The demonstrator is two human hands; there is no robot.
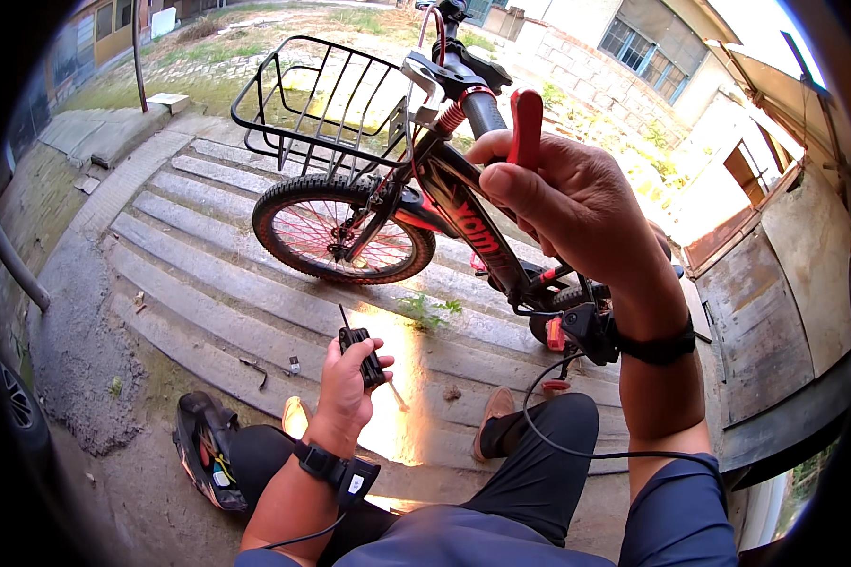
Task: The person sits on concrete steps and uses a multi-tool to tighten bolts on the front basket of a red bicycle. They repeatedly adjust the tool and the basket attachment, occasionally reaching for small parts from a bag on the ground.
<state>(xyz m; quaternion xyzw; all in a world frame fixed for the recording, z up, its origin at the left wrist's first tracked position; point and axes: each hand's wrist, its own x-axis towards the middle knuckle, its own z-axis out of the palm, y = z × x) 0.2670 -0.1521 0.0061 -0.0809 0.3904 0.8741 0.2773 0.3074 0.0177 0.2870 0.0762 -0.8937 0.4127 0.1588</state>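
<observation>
My left hand (348,383) is closed around a black folding multi-tool (365,357), with one thin bit sticking up from its end. Raised higher and nearer, my right hand (577,203) pinches a red rounded handle-like piece (527,128) between thumb and index finger. What that piece belongs to is hidden by the hand. Behind the right hand stands a black and red bicycle (471,227), its front wheel (345,230) to the left. A black wire basket (321,104) is mounted at its front, beside a dark handlebar grip (483,111).
An open bag (206,452) with tools lies by my left leg. On the ridged concrete (208,283) are a bent dark metal rod (254,372) and a small metal piece (294,365). A cable (529,416) loops from the right wrist. A metal-sheeted wall (756,312) stands at right.
</observation>
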